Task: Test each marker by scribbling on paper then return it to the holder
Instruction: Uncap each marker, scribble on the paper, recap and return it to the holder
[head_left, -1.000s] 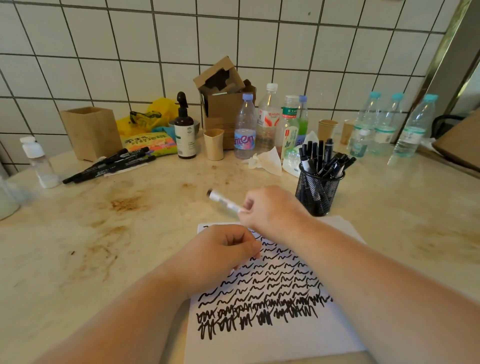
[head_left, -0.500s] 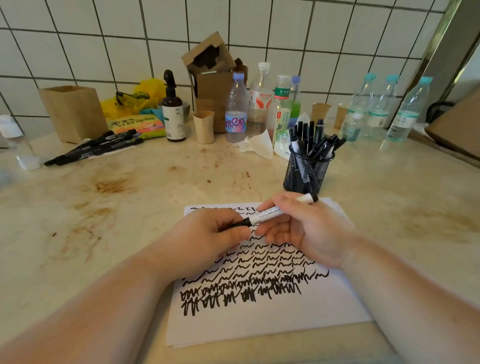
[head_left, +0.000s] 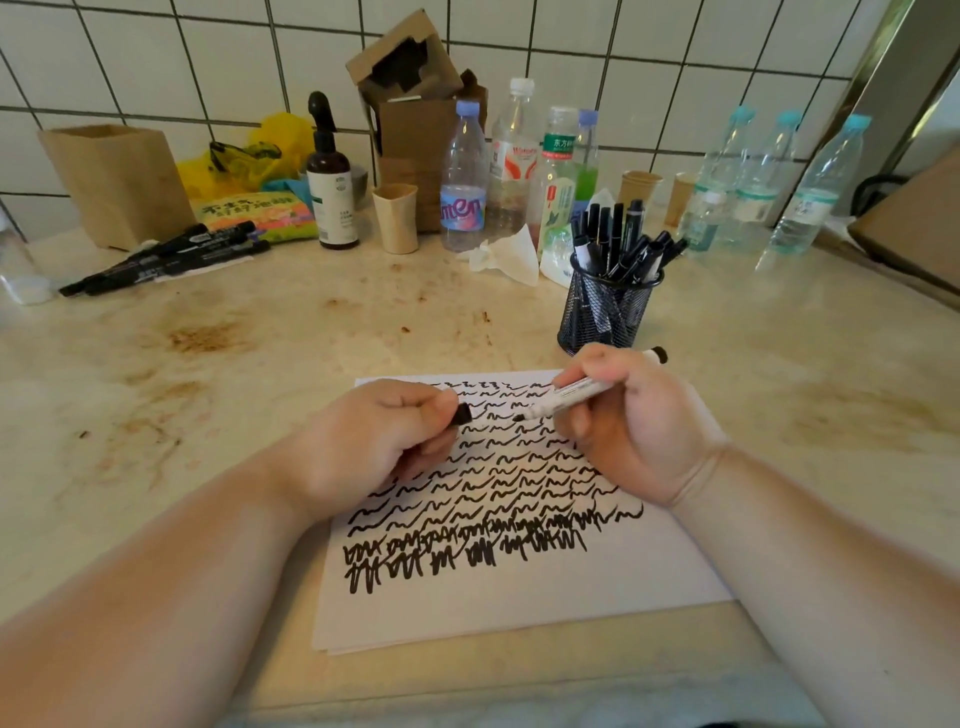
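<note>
Head view looks down on a stained beige stone counter (head_left: 249, 374) where a white sheet of paper (head_left: 519, 597) lies covered in rows of black scribbles. Above the sheet's upper part, the right hand (head_left: 628, 431) grips a white-barrelled marker with a black tip (head_left: 571, 396), fingers and thumb curled round the barrel; the marker lies tilted, its uncapped tip pointing left and down, just over the paper, and whether it touches cannot be told. The left hand (head_left: 374, 441) is clenched around the marker's black cap (head_left: 462, 414), which sticks out between thumb and forefinger, a small gap apart from the tip. Just behind the right hand stands a black wire-mesh pen holder (head_left: 602, 312), upright and crowded with black markers. Far left on the counter lies a loose bundle of black markers (head_left: 166, 257), beside a brown paper bag (head_left: 119, 179). Along the white tiled wall (head_left: 623, 52) stand a dark brown pump bottle (head_left: 330, 182), a beige paper cup (head_left: 396, 218), several clear plastic water bottles (head_left: 465, 176) and a crumpled white tissue (head_left: 506, 254).
</note>
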